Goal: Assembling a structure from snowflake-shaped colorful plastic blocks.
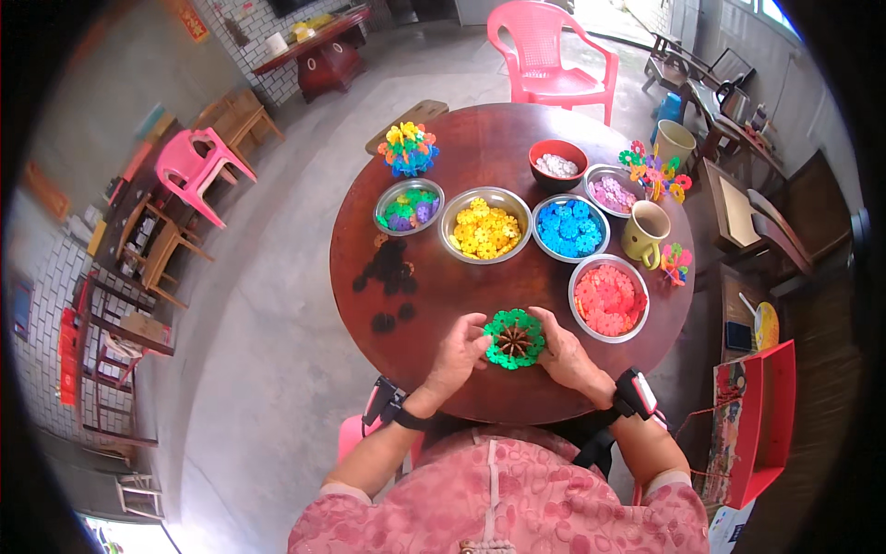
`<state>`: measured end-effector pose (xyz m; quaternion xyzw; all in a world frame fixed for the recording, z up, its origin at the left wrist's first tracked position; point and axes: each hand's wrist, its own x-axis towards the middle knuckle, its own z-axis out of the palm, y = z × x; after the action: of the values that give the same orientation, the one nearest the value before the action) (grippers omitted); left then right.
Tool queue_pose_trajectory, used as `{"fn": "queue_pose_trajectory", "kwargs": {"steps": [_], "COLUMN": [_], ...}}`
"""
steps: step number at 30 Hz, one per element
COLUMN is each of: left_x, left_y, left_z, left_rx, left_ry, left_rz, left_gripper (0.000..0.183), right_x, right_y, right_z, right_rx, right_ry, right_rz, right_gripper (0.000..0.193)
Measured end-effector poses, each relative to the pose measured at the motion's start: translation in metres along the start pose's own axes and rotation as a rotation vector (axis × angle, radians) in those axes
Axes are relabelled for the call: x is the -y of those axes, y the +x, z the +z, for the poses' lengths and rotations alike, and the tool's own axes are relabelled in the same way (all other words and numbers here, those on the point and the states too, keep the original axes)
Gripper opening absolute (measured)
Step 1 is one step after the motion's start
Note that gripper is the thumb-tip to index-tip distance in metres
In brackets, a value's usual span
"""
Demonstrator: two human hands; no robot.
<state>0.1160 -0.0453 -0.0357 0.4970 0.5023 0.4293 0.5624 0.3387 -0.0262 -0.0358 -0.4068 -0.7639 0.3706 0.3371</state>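
Observation:
Near the front of the round table, a round flower-like build of green interlocking plastic discs [499, 355] with brown pieces at its centre sits between my hands. My left hand [460, 349] grips its left edge with curled fingers. On the opposite edge, my right hand [567, 355] holds it with thumb and fingers; some fingertips are hidden. Loose black discs [389, 266] lie scattered to the left. Beyond my hands stand metal bowls of yellow discs [484, 229], blue discs [569, 229] and red-pink discs [609, 296].
The brown round table [443, 305] also carries a bowl of green and purple discs [408, 209], a bowl of pink-purple discs [613, 192], a dark red bowl of whitish discs [557, 165], a mug [644, 233] and a multicoloured disc build [407, 150]. A pink chair [554, 65] stands beyond.

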Motion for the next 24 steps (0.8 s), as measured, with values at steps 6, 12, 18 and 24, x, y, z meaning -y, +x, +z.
{"fn": "queue_pose_trajectory", "kwargs": {"steps": [6,12,18,24], "left_x": [-0.001,0.004,-0.01,-0.002], "left_y": [-0.002,0.001,0.005,0.014], "left_z": [-0.017,-0.024,-0.037,-0.048], "left_rx": [0.07,0.004,-0.094,-0.195], "left_ry": [0.052,0.035,-0.031,-0.137], "left_rz": [-0.009,0.017,-0.034,-0.031], "left_gripper": [0.049,0.039,0.028,0.03], "right_x": [0.023,0.025,0.129,0.291], "right_y": [0.009,0.011,0.019,0.008], "right_z": [0.025,0.033,0.011,0.037], "right_rx": [-0.051,-0.067,-0.177,0.172], "right_ry": [-0.091,-0.177,-0.164,-0.015], "right_rz": [0.012,-0.031,-0.021,-0.828], "right_gripper": [0.069,0.062,0.041,0.026]}}
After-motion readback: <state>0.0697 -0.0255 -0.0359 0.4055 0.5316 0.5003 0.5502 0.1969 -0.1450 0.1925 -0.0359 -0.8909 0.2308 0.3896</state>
